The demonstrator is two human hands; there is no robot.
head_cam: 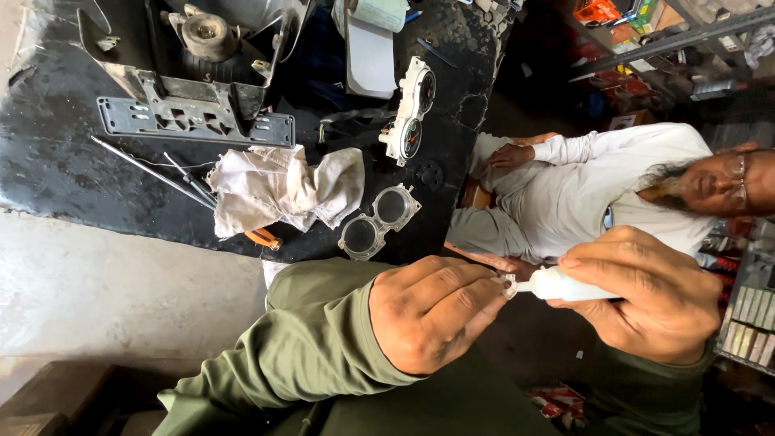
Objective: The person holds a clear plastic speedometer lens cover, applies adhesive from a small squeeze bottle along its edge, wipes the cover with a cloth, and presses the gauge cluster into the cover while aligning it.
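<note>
Left grip (436,311) pinches a small part (508,284); right grip (646,295) clasps a white bottle (565,285), nozzle touching it. Rag (278,187) and twin-ring bezel (378,220) lie on the worktop (64,161).

We see few packages. A small white bottle (575,284) lies sideways in our right hand (646,295), nozzle pointing left. On the far right shelf (686,36) sit orange and green boxes (617,11). At the right edge, a row of pale boxes (749,327) stands on end. Red and white packets (557,400) lie on the floor near us.
</note>
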